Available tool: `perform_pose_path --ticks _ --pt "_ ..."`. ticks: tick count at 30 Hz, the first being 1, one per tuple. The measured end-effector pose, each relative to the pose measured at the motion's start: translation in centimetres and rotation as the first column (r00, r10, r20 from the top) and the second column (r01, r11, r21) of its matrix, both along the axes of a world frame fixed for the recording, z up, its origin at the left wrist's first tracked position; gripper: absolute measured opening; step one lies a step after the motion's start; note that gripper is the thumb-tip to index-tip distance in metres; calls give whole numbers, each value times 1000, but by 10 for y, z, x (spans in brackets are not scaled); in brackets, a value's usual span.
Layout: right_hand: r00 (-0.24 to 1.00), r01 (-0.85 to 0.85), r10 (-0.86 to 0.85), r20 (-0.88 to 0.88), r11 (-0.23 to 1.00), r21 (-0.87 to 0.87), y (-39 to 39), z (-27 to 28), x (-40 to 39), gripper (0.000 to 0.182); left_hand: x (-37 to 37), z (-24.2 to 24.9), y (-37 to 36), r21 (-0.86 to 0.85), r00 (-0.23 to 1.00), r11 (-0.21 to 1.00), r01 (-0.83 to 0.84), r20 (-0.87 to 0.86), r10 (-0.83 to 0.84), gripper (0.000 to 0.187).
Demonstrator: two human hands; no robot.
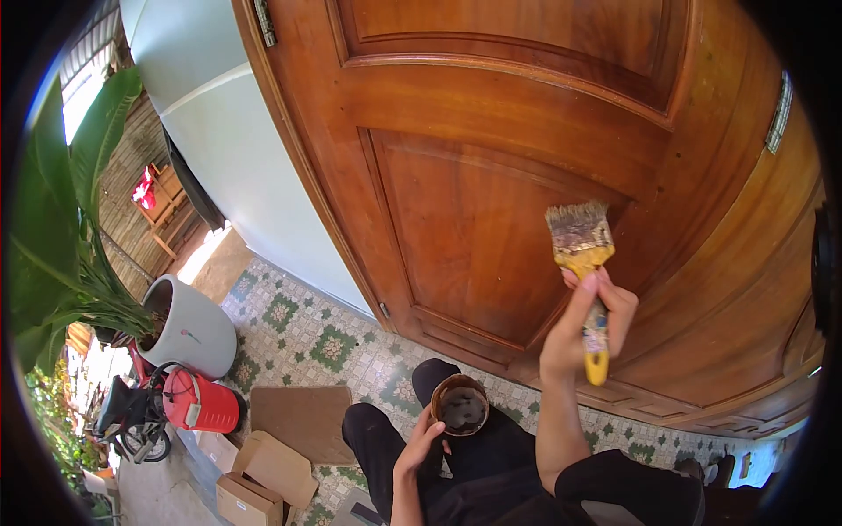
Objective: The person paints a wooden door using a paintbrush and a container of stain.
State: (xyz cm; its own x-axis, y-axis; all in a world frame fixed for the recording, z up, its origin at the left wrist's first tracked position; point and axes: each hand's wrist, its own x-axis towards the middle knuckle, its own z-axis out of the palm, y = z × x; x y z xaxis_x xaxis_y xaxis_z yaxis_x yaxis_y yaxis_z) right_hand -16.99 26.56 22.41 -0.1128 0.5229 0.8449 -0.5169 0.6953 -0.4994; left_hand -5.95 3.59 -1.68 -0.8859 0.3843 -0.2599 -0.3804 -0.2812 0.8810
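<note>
A paintbrush (pixel 581 241) with a yellow handle and worn, stained bristles is gripped in my right hand (pixel 592 320). Its bristles point up and overlap the lower panel of the brown wooden door (pixel 474 228) in this view. My left hand (pixel 424 443) holds a small round cup (pixel 460 405) by its side, over my lap. Dark liquid shows inside the cup, and its rim is brownish and smeared. Fingers of the left hand under the cup are partly hidden.
A patterned tile floor (pixel 333 346) runs along the door's foot. To the left are a brown mat (pixel 298 425), an opened cardboard box (pixel 254 500), a red container (pixel 202 399) and a large white planter (pixel 197 324) with a leafy plant. Metal hinges (pixel 779 114) show on the door.
</note>
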Motion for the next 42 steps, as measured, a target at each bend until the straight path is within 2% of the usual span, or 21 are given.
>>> perform_pose_path --ticks 1,2,4,6,16,20,22,24,26,29,32,36,38,39,42 --pt "997 56 -59 -55 997 -44 -8 -3 -9 6 1 -2 0 4 1000 1000 0 0 0 72" --pt "992 121 -118 -54 991 58 -10 -7 -14 7 1 -6 -1 23 1000 1000 14 6 -14 73" --pt "987 157 -151 -50 977 148 -20 -6 -22 9 -1 -8 -3 41 1000 999 23 9 -23 74" --pt "987 137 -123 -99 979 148 -30 -8 -36 11 2 -6 -3 13 1000 1000 17 21 -18 74" --pt "961 -202 244 -131 941 272 -104 25 -116 12 1 -2 -2 23 999 999 25 31 -26 74" --pt "943 -288 322 -82 915 283 -137 36 -141 8 2 1 0 -31 1000 999 13 -11 -14 73" --pt "913 -396 407 27 869 297 -145 37 -150 7 2 2 0 -29 1000 1000 7 -10 -8 73" --pt "917 -395 394 68 866 306 -145 37 -151 6 2 0 -2 -23 1000 1000 20 -6 -20 75" --pt "905 -408 425 14 859 309 -136 41 -149 7 2 1 -4 -10 999 1000 30 14 -30 75" --pt "904 -423 426 33 881 210 -106 36 -129 6 1 0 -3 6 999 999 34 24 -34 75" --pt "967 -231 251 -49 939 253 -64 24 -92 14 0 1 -4 -2 1000 1000 29 9 -29 76" --pt "1000 -13 12 7 980 197 1 2 -25 16 1 1 -4 17 999 999 41 23 -42 75" --pt "1000 7 -8 7 992 128 28 -8 2 11 2 1 -5 13 999 999 42 26 -43 75" --pt "998 -60 60 -1 996 73 38 -11 11 11 2 1 -4 12 999 999 42 25 -42 75" --pt "1000 -15 11 28 990 138 53 -18 21 10 1 -2 -3 29 999 999 27 39 -28 76"
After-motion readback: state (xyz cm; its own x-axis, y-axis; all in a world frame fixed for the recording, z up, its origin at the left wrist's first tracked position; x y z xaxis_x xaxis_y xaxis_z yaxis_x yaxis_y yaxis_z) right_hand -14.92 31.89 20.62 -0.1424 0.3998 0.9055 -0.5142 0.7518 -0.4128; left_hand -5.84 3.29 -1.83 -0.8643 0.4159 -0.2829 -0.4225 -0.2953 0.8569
